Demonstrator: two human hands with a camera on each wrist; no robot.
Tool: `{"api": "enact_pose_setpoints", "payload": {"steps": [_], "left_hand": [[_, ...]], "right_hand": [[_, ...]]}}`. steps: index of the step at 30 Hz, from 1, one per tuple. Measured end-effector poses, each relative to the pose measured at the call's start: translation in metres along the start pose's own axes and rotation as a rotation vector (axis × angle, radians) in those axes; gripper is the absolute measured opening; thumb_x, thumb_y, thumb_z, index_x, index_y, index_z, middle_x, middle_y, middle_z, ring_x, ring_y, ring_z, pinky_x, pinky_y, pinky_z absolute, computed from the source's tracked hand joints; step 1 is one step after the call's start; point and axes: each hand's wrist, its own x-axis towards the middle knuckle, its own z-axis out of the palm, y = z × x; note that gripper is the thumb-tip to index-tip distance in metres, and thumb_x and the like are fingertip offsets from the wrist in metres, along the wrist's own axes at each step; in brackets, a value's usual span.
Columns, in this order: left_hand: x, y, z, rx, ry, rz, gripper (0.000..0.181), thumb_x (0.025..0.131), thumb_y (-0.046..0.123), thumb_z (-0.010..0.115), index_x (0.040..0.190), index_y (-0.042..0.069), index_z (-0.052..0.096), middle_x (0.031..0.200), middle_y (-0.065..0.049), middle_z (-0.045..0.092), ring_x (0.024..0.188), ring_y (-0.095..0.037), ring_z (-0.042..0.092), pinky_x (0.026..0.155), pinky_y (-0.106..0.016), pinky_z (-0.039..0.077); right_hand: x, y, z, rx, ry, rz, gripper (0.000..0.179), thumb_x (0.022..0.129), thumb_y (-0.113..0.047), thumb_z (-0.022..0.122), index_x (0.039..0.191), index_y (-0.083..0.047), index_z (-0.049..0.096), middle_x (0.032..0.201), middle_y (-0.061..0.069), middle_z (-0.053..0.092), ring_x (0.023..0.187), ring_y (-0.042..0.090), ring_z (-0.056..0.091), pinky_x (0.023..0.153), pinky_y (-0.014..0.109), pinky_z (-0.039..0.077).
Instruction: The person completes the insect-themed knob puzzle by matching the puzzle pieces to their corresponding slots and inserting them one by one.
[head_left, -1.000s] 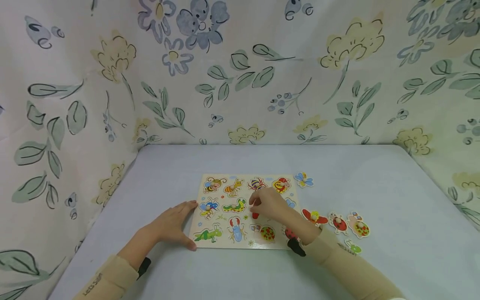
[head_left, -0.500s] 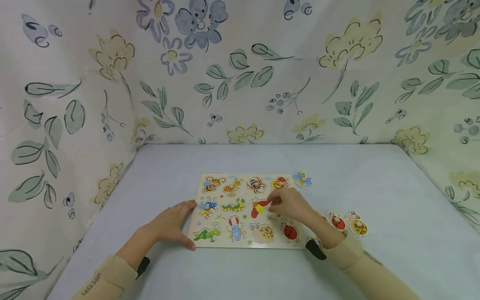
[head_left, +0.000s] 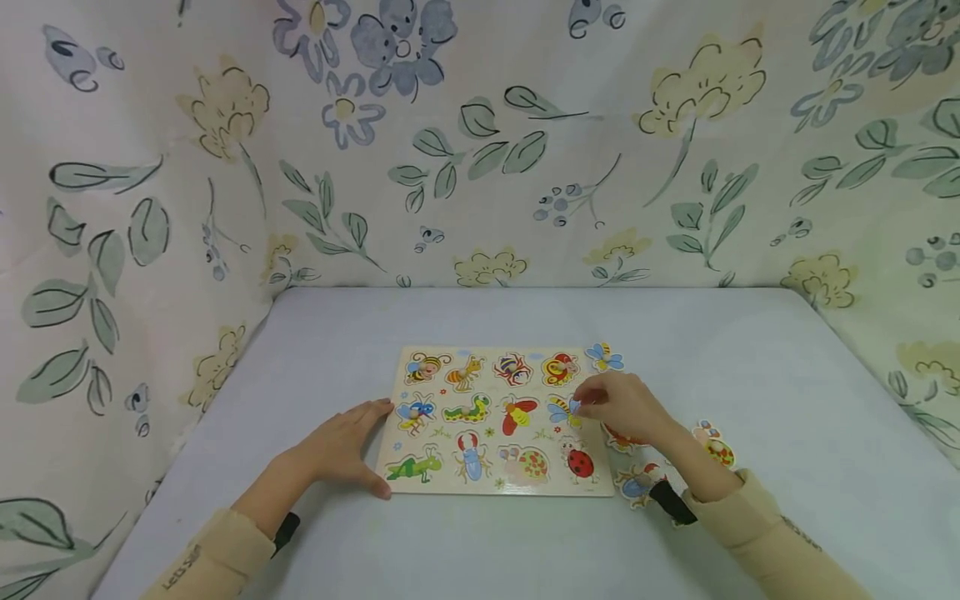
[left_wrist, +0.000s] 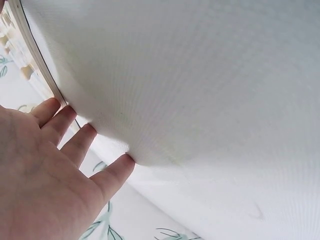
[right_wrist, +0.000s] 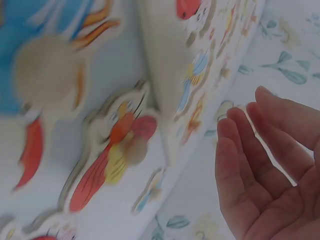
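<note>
A wooden insect puzzle board [head_left: 442, 439] lies on the table. My left hand [head_left: 337, 446] rests at its left edge, fingers spread and thumb by the near corner; the left wrist view shows fingertips against that edge. My right hand [head_left: 626, 408] is over the board's right edge, beside the printed blue-winged bee [head_left: 561, 410]. In the right wrist view its fingers are loosely bent with nothing between them. Knobbed pieces such as the caterpillar [head_left: 467, 409] sit in the board. A loose blue-winged bee piece [head_left: 604, 357] lies at the far right corner.
Right of the board lie a red-winged insect piece [right_wrist: 112, 160], a blue beetle piece [head_left: 635, 485] and a spotted piece [head_left: 717, 448]. My right forearm partly covers this group. A floral cloth [head_left: 480, 167] rises behind the table [head_left: 450, 546].
My right hand has moved right across the board, from the printed red-winged insect to the right edge, uncovering that picture. My left hand has stayed at the left edge.
</note>
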Motion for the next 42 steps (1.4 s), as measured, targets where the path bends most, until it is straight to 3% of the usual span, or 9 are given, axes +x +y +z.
{"api": "enact_pose_setpoints", "payload": {"steps": [8,23,30,42], "left_hand": [[-0.001,0.000,0.000,-0.016,-0.010,-0.015,0.120,0.056,0.056,0.088,0.147,0.001,0.034,0.153,-0.020,0.034,0.138,-0.043,0.032,0.107,-0.067,0.026],[0.000,0.000,-0.001,-0.011,-0.015,-0.017,0.120,0.056,0.056,0.088,0.147,0.001,0.033,0.153,-0.021,0.034,0.138,-0.043,0.031,0.107,-0.067,0.027],[0.000,0.001,-0.001,-0.012,-0.020,-0.021,0.120,0.056,0.055,0.088,0.147,0.000,0.033,0.152,-0.021,0.033,0.138,-0.043,0.031,0.107,-0.067,0.027],[0.000,0.002,-0.002,-0.004,-0.026,-0.025,0.119,0.057,0.056,0.087,0.147,0.001,0.033,0.153,-0.021,0.033,0.139,-0.042,0.031,0.108,-0.065,0.028]], "right_hand": [[-0.016,0.024,-0.019,0.000,-0.020,0.021,0.017,0.085,-0.001,0.068,0.102,0.002,0.070,0.094,0.010,0.069,0.084,0.025,0.064,0.074,0.039,0.057],[-0.026,0.055,-0.022,0.192,-0.236,0.140,0.021,0.084,-0.004,0.071,0.105,0.002,0.070,0.099,0.008,0.069,0.090,0.023,0.062,0.078,0.039,0.056],[-0.027,0.061,-0.014,0.230,-0.229,0.145,0.021,0.081,-0.003,0.073,0.102,0.001,0.071,0.095,0.006,0.068,0.085,0.021,0.060,0.074,0.034,0.054],[-0.023,0.061,-0.010,0.125,-0.175,0.121,0.012,0.079,-0.001,0.076,0.091,-0.001,0.073,0.085,0.002,0.068,0.077,0.017,0.059,0.067,0.032,0.053]]}}
